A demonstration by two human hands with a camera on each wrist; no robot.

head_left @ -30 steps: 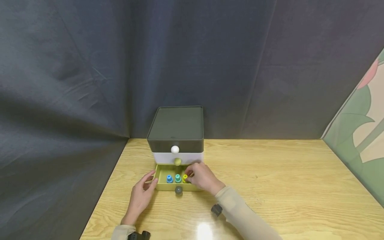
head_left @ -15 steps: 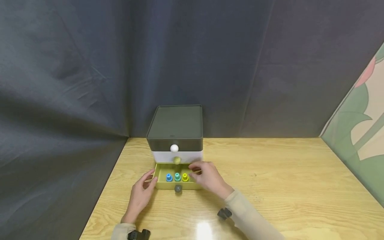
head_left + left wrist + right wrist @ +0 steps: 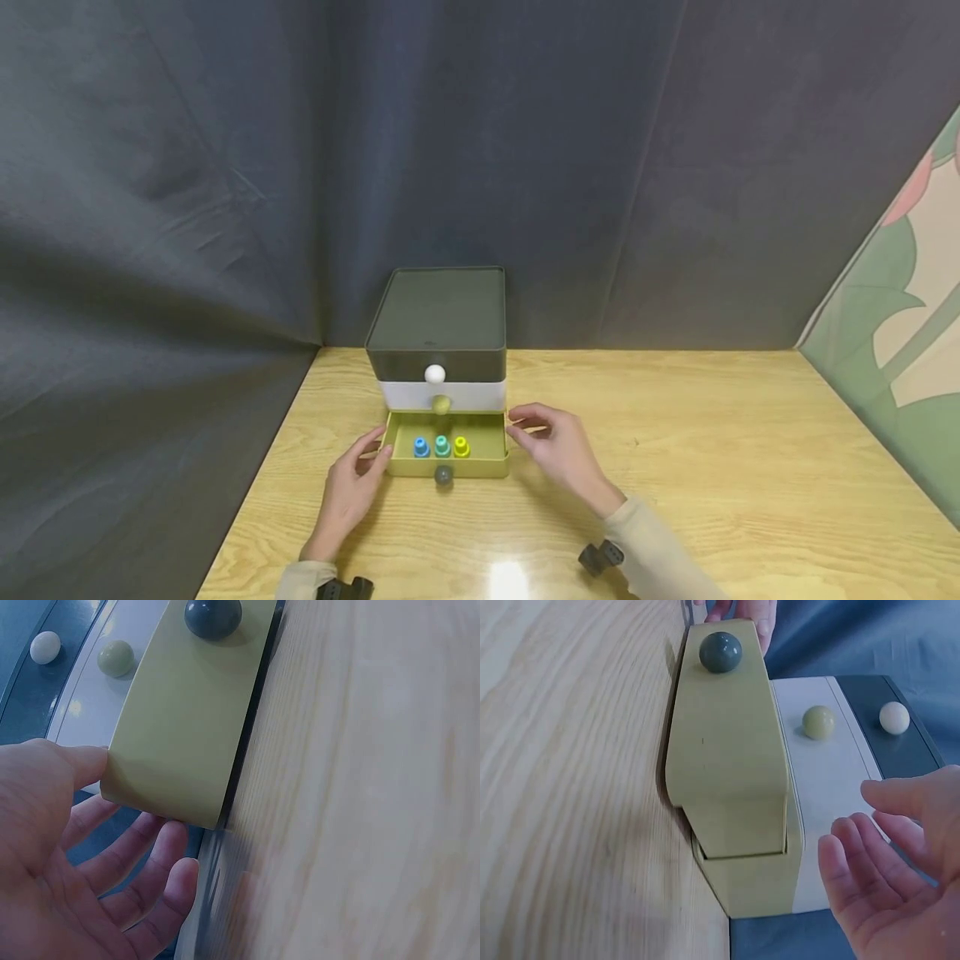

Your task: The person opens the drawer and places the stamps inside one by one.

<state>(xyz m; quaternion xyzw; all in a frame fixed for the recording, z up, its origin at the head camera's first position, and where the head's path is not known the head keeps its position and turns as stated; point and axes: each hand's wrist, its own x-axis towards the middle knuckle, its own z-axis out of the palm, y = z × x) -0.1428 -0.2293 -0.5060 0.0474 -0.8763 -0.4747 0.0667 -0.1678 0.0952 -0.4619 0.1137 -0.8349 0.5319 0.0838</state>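
Observation:
A small three-tier drawer unit (image 3: 450,312) has its lowest, olive-yellow drawer (image 3: 480,468) pulled out. Three small stepped pegs with hollow tops stand upright in a row inside: blue (image 3: 422,448), teal (image 3: 442,447) and yellow (image 3: 461,447). At the drawer's left front corner, my left hand (image 3: 351,492) touches the rim with its thumb, its relaxed fingers spread along the side. My right hand (image 3: 562,454) is just off the drawer's right side; the right wrist view shows its palm (image 3: 907,922) bare and fingers loosely curved.
The unit's upper tiers are white and dark grey, with round knobs including a white one (image 3: 435,374). A grey knob (image 3: 443,475) sticks out from the pulled-out drawer. Dark curtains (image 3: 480,167) hang behind and left of the wooden table (image 3: 712,467). A floral panel (image 3: 900,350) stands at right.
My right hand has let go of the yellow peg, left it standing in the drawer, and moved right and out past the drawer's side. My left hand has stayed at the left corner.

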